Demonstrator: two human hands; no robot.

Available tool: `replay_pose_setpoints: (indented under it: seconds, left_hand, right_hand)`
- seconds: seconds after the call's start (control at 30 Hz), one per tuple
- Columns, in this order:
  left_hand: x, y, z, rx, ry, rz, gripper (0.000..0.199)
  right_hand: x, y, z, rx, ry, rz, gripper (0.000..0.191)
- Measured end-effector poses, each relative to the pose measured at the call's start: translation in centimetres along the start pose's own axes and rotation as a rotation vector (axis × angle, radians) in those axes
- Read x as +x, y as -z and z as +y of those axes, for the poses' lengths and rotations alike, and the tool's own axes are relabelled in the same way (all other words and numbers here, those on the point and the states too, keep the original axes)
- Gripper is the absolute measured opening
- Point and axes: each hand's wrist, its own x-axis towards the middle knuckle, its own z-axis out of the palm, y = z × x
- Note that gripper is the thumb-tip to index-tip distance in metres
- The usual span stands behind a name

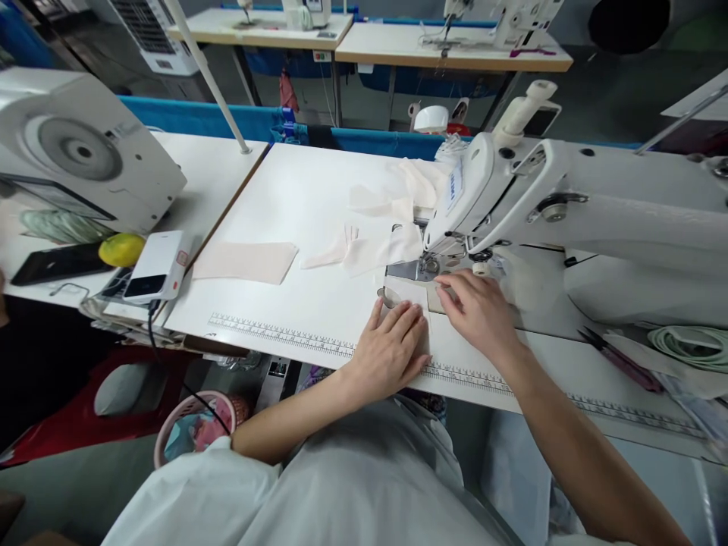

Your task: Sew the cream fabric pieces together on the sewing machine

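Note:
In front of the needle of a white sewing machine (472, 189), a pale fabric piece (408, 290) lies on the machine bed, hard to tell from the white surface. My left hand (392, 345) rests flat at its near edge, fingers stretched out. Close to the presser foot (431, 267), my right hand (478, 311) pinches the fabric's edge between thumb and index finger; the pinch itself is small to see. Left of the needle, thin pale fabric pieces (369, 254) lie loosely. A separate pale pink cut piece (244, 262) is flat farther left.
A printed ruler strip (284, 334) runs along the table's front edge. Thread snips (622, 360) and a coiled pale green cord (691, 347) lie at right. A white device (156, 265), yellow fruit (121, 249) and phone (60, 264) are at left. Below stands a pink basket (164, 432).

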Motion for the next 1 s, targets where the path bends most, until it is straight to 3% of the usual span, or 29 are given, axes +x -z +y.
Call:
replay_pose_setpoints:
  seconds: [0.17, 0.43, 0.63, 0.73, 0.83, 0.93, 1.0]
  left_hand:
    - [-0.3, 0.0, -0.5, -0.039, -0.023, 0.040, 0.050]
    - [0.1, -0.2, -0.6, -0.076, -0.019, 0.056, 0.049]
    - [-1.5, 1.5, -1.6, -0.201, 0.036, 0.101, 0.044]
    - [-3.7, 3.3, -4.6, -0.269, 0.083, 0.263, 0.033]
    - [-6.2, 5.3, -9.5, -0.199, 0.209, 0.440, 0.018]
    - [-8.0, 7.4, -14.8, 0.013, 0.408, 0.457, 0.013]
    - [-8.6, 8.4, -17.6, 0.076, 0.449, 0.403, 0.013]
  right_hand:
    - [-1.8, 0.0, 0.1, 0.093, -0.010, 0.059, 0.023]
    - [-1.6, 0.0, -1.5, -0.045, 0.080, -0.076, 0.029]
    - [-1.6, -0.2, -1.5, -0.087, 0.140, -0.044, 0.030]
    - [-1.6, -0.3, -1.1, -0.062, 0.145, -0.003, 0.028]
    - [-1.5, -0.4, -0.8, -0.049, 0.134, 0.055, 0.026]
    - [-1.3, -0.4, -0.6, -0.041, 0.130, 0.092, 0.025]
    - [-1.2, -0.4, -0.4, -0.027, 0.119, 0.108, 0.026]
